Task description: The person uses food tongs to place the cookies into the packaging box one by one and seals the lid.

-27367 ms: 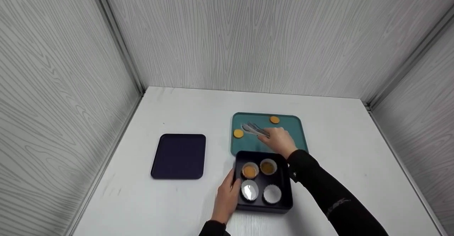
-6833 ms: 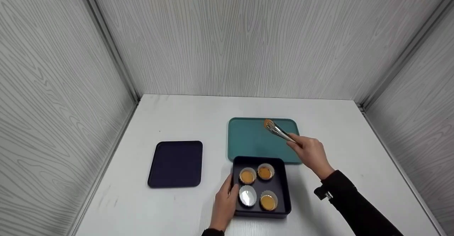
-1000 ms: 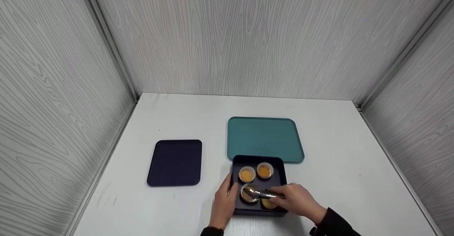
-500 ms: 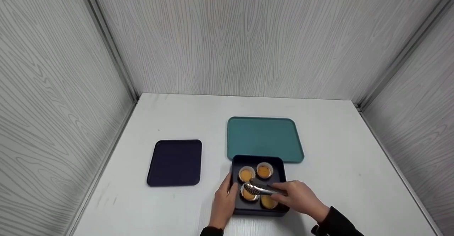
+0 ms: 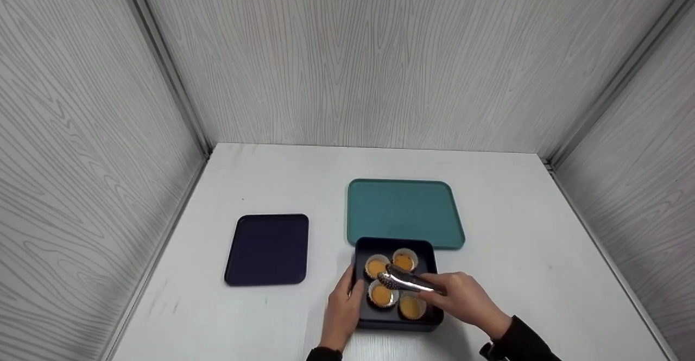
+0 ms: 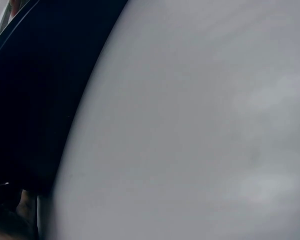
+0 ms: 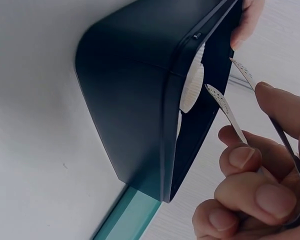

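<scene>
My left hand point(image 5: 343, 312) grips the left wall of a square dark navy box point(image 5: 399, 325), thumb at the rim. Inside stand several white fluted paper cups, each with an orange-yellow disc point(image 5: 381, 295) at the bottom. My right hand point(image 5: 464, 298) holds metal tongs point(image 5: 407, 281) between thumb and fingers, low over the box. In the right wrist view the perforated tips of the tongs point(image 7: 221, 100) are spread apart with nothing between them, beside the box opening. The left wrist view shows mainly the box's dark outer wall point(image 6: 45, 90); the left hand is barely visible there.
Behind the box lies a flat teal tray point(image 5: 403, 209) with nothing on it, its near edge right at the box. A flat dark navy square tray point(image 5: 267, 249) lies to the left on the white table point(image 5: 190, 306). Wood-grain panels point(image 5: 347, 57) enclose the back and sides.
Earlier, orange discs lay on the teal tray and the front cups were empty; now each cup holds one. Over the last second the tongs released the front-left disc and rose slightly up and right.
</scene>
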A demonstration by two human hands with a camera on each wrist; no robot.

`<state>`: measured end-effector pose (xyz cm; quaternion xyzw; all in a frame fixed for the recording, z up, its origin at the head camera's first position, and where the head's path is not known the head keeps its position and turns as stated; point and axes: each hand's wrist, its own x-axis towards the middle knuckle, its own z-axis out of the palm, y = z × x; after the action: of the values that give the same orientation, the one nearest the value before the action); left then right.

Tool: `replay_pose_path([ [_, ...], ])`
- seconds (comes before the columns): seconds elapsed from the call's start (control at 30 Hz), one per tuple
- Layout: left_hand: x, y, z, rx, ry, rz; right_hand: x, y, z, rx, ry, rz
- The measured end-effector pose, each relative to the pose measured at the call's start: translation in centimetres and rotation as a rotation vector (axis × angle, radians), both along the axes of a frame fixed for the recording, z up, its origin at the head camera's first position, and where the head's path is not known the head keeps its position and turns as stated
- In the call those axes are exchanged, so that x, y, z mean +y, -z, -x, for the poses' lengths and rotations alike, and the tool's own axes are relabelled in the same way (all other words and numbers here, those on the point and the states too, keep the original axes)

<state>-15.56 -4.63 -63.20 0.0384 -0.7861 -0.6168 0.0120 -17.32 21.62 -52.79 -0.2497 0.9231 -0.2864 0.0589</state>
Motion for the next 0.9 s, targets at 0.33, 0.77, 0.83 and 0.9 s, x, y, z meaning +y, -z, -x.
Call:
replay_pose_path([
  [0.33,0.0,0.0,0.0,-0.014,0.008,-0.005,1.1,-0.9,-0.2,0.018,0.135,0.036],
  [0.77,0.0,0.0,0.0,-0.006,0.014,-0.013,2.5,-0.3,-0.1,0.155,0.344,0.086],
  [0.83,0.0,0.0,0.1,-0.003,0.013,-0.015,2.7,-0.2,0.0,0.166,0.366,0.085],
  [0.9,0.0,0.0,0.1,-0.006,0.011,-0.018,2.9,-0.1,0.0,0.185,0.382,0.083],
])
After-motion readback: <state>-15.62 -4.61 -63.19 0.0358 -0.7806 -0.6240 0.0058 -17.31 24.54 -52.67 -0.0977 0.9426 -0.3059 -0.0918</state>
